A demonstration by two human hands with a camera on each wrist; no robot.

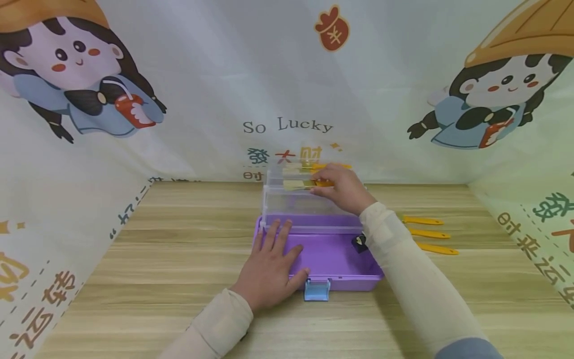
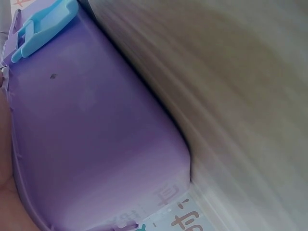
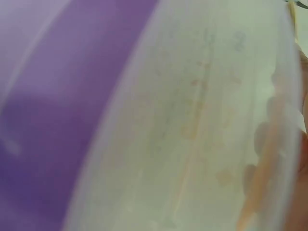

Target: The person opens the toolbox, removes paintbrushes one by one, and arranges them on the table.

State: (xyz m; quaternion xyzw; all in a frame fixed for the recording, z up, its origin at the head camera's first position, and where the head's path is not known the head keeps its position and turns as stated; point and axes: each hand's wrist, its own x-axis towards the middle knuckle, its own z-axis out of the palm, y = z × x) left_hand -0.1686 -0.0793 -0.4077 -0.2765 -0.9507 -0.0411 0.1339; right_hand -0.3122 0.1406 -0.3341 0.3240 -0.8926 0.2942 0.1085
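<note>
A purple box [image 1: 332,283] with a pale blue latch [image 1: 317,290] lies opened on the table, its clear lid [image 1: 269,204] raised at the back. My left hand [image 1: 269,271] rests over the box's left side with its fingers spread. Up by the lid, my right hand [image 1: 343,188] pinches a paintbrush [image 1: 296,185] by its orange handle, pale bristles pointing left. Just behind it is another paintbrush [image 1: 293,168] at the lid's clear upper part. Inside the box, to the right, sits a small black object [image 1: 359,243], partly hidden by my right forearm.
Several orange-handled brushes [image 1: 429,233] lie on the wooden table [image 1: 193,239] right of the box, their left ends hidden behind my right sleeve. A printed cloth [image 1: 215,99] hangs behind and along both sides of the table.
</note>
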